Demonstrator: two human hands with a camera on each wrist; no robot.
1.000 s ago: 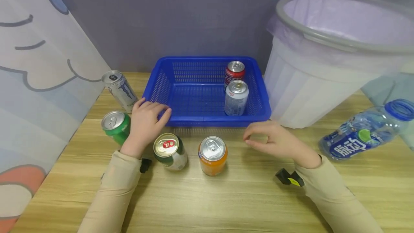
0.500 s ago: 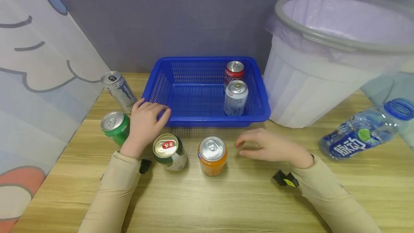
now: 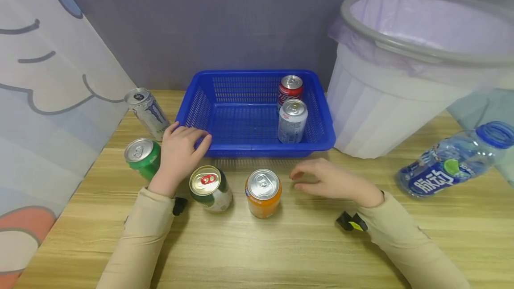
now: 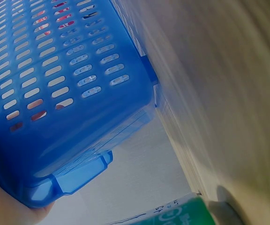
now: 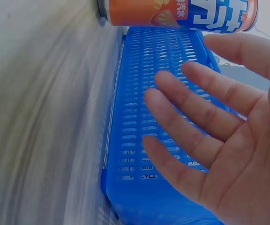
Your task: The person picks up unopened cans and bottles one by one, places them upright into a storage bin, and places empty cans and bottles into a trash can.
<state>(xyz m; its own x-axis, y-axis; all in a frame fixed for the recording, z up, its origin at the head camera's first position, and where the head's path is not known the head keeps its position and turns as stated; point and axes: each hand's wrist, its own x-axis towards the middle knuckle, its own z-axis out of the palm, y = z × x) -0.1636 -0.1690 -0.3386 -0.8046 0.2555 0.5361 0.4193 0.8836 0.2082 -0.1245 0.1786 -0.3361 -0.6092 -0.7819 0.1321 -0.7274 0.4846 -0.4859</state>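
My left hand (image 3: 178, 155) grips the front left corner of the blue plastic basket (image 3: 253, 147), its fingers bent over the rim. My right hand (image 3: 329, 179) holds nothing; its fingers are spread loosely in the right wrist view, just right of an orange soda can (image 3: 263, 193). That can stands upright in front of the basket. Left of it is a dark green can with a gold top (image 3: 210, 188). A green can (image 3: 143, 158) stands on the other side of my left wrist. Inside the basket's right end are a red can (image 3: 290, 88) and a silver can (image 3: 292, 121).
Behind my left hand a tall white energy drink can (image 3: 147, 113) stands on the wooden table (image 3: 257, 253). To the right of the basket rises a large white bin (image 3: 369, 97) lined with a purple bag. A blue-labelled plastic bottle (image 3: 453, 164) is at the far right.
My right hand has moved left and slightly down toward the orange soda can, its fingers and thumb parting. My left hand has stayed at the basket corner.
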